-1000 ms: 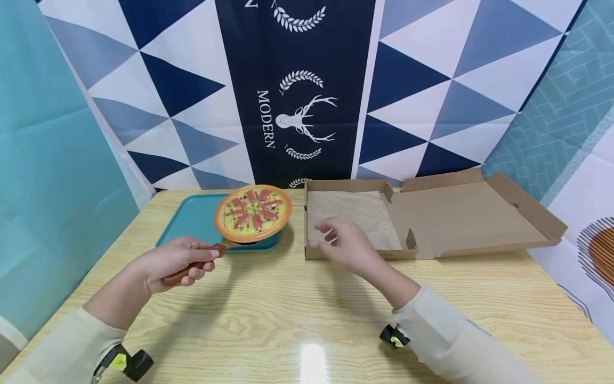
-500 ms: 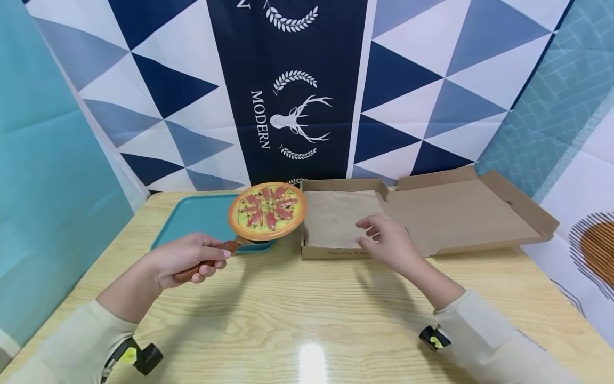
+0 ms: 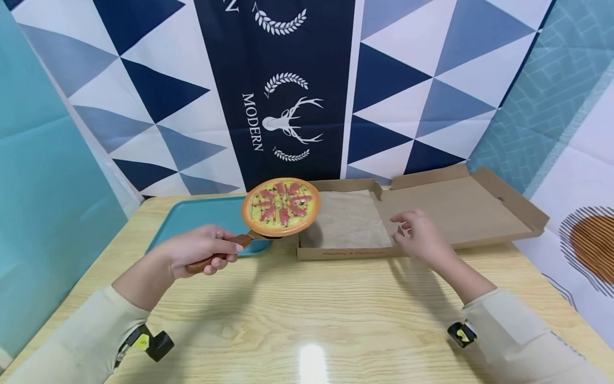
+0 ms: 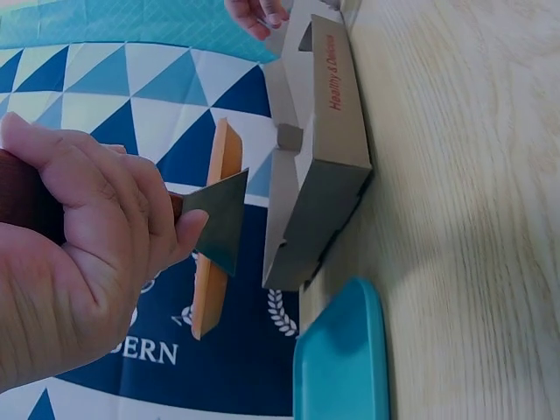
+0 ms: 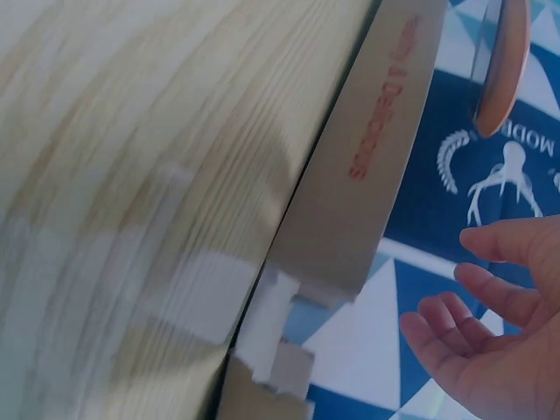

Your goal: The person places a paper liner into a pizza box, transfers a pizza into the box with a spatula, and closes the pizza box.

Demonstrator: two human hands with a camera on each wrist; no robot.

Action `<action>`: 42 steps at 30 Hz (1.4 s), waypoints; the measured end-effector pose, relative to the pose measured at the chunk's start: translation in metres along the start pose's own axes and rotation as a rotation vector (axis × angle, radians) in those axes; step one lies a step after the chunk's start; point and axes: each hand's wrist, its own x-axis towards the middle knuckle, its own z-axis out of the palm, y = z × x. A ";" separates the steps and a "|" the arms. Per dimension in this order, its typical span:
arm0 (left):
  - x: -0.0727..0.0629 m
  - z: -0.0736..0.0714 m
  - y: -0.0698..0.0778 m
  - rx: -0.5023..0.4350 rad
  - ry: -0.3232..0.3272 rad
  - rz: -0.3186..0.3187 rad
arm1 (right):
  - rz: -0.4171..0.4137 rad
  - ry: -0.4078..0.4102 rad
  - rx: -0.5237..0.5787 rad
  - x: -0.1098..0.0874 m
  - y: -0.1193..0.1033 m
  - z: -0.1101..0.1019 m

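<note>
My left hand [image 3: 203, 250] grips the brown wooden handle of a pizza server [image 3: 244, 240]. In the left wrist view, its flat metal blade lies under a pizza [image 3: 281, 207]. The pizza has an orange crust, yellow topping and pink pieces; it is held in the air over the gap between tray and box, partly above the box's left side. An open cardboard pizza box [image 3: 345, 254] lined with brown paper [image 3: 345, 218] stands at the back. My right hand [image 3: 422, 240] hovers near the box's front right corner, fingers loosely bent, holding nothing.
A teal tray [image 3: 192, 213] lies at the back left, partly behind the left hand. The box lid [image 3: 460, 208] is folded out flat to the right. A patterned cloth [image 3: 288, 69] hangs directly behind the wooden table [image 3: 307, 309].
My left hand has carried the pizza on the server rightward, from over the tray to the box's left edge. My right hand has moved right, from over the box to its front right corner.
</note>
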 end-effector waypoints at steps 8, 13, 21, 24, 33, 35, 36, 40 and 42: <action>0.014 0.004 0.004 0.026 -0.014 -0.005 | 0.041 -0.010 -0.020 0.001 0.016 -0.003; 0.027 0.006 0.008 0.045 -0.042 -0.002 | 0.044 -0.052 -0.046 0.003 0.028 -0.001; 0.046 0.004 0.016 0.051 -0.069 -0.027 | 0.076 -0.162 0.033 0.007 0.041 0.001; 0.051 0.004 0.020 0.058 -0.073 -0.048 | 0.100 -0.197 0.107 0.007 0.043 0.002; 0.070 0.004 0.028 0.093 -0.089 -0.074 | 0.107 -0.295 0.250 0.006 0.051 0.005; 0.074 0.005 0.029 0.093 -0.083 -0.080 | 0.106 -0.311 0.267 0.006 0.054 0.005; 0.076 0.005 0.030 0.098 -0.083 -0.082 | 0.106 -0.316 0.276 0.006 0.055 0.006; 0.082 0.005 0.035 0.104 -0.091 -0.097 | 0.109 -0.322 0.288 0.006 0.057 0.007; 0.085 0.006 0.037 0.137 -0.095 -0.103 | 0.106 -0.321 0.291 0.007 0.057 0.008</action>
